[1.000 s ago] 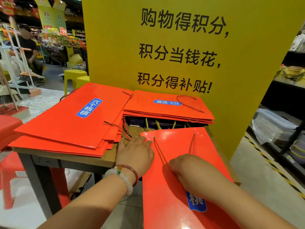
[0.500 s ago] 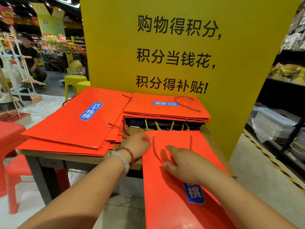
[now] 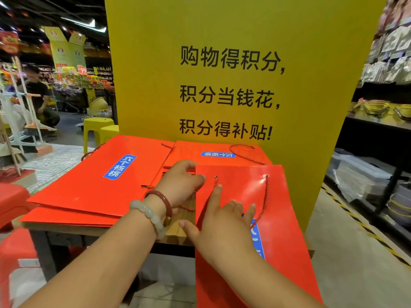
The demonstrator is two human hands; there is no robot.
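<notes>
Glossy red paper bag (image 3: pixel 289 207), flat, is pinched at its top-left edge by the left grip (image 3: pixel 180 185), pressed by the straight-fingered right grip (image 3: pixel 224 225), and seen overhanging the wooden worktop (image 3: pixel 175 239) edge.

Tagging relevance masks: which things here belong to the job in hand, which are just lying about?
In the job: front red bag; its rope handle; left hand, gripping its top corner; right hand, flat on it.
Lying about: left stack of red bags; rear stack; yellow sign; yellow stools; red stool.
</notes>
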